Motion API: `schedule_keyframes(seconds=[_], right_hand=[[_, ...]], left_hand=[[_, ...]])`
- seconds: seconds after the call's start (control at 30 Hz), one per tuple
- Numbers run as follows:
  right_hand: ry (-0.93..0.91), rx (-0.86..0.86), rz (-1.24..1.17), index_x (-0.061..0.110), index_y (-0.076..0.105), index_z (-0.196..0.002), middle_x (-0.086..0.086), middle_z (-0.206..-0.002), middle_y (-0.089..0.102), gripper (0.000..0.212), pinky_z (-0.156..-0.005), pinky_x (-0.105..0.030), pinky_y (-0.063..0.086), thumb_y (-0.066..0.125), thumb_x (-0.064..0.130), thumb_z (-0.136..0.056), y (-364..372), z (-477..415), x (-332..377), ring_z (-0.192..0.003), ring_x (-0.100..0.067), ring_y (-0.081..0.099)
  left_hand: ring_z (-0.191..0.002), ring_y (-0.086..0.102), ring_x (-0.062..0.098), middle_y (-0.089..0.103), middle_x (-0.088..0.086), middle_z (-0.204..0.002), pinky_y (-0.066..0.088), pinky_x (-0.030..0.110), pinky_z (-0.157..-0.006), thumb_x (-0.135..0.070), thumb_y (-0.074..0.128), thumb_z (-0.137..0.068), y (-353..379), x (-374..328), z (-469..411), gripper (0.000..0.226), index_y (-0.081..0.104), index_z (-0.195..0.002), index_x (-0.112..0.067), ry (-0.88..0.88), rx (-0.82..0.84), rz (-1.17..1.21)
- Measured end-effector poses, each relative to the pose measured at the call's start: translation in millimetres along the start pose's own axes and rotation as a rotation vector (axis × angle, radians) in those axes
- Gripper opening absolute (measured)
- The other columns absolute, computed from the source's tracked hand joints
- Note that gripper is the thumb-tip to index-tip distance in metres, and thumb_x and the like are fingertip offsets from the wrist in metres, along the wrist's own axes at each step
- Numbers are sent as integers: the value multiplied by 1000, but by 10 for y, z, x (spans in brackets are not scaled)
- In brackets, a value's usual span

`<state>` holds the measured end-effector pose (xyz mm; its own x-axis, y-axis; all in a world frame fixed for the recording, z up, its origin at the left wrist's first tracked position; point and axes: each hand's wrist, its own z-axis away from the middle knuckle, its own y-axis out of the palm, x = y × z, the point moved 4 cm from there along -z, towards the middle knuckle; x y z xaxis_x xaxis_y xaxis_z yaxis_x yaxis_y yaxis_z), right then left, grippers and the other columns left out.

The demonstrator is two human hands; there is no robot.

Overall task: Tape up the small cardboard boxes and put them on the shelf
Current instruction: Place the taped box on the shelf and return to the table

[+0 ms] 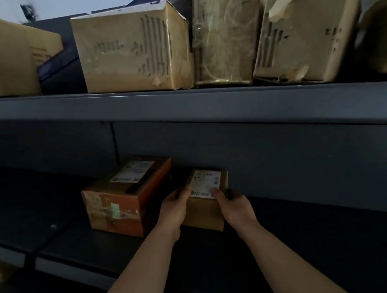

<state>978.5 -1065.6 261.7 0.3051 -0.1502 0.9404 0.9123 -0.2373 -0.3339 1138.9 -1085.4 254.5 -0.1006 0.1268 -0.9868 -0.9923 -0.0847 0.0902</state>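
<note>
left hand grips small box | right hand grips it | label print blurred

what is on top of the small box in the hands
A white label lies on top of the small box. The left hand and right hand grip its sides, and the thumb tips hide bits of the label's near edge.

A small box on the lower shelf, just right of a larger box, left hand and right hand flanking it; above, a row of boxes on the upper shelf.
</note>
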Motion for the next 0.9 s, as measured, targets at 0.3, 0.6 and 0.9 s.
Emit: schedule_keyframes(seconds=[0.3,0.6,0.9], right_hand=[[-11,20,-41,21,53,-129,9,-109,57,56,-83,-26,43,50,60,-90,-233,260,136,-93,-11,55],[-166,-95,-240,35,60,-86,4,-97,68,9,-96,-37,51,58,37,-94,-1072,1069,114,-95,-15,65],[-124,-357,-183,25,71,-81,4,-86,75,22,-93,-37,53,60,40,-92,-2444,1938,-538,-88,-9,70]], left_hand=[[-135,40,20,39,0,-150,32,36,-112,-45,54,-94,-8,-140,269,62,35,-148,-23,196,-140,-229],[-98,61,-4,67,-14,-104,45,8,-80,-15,59,-94,545,-271,1231,18,66,-106,-27,496,22,-90],[-95,67,9,71,-6,-100,53,30,-88,-19,56,-95,1812,45,2155,14,69,-100,-24,268,341,36]])
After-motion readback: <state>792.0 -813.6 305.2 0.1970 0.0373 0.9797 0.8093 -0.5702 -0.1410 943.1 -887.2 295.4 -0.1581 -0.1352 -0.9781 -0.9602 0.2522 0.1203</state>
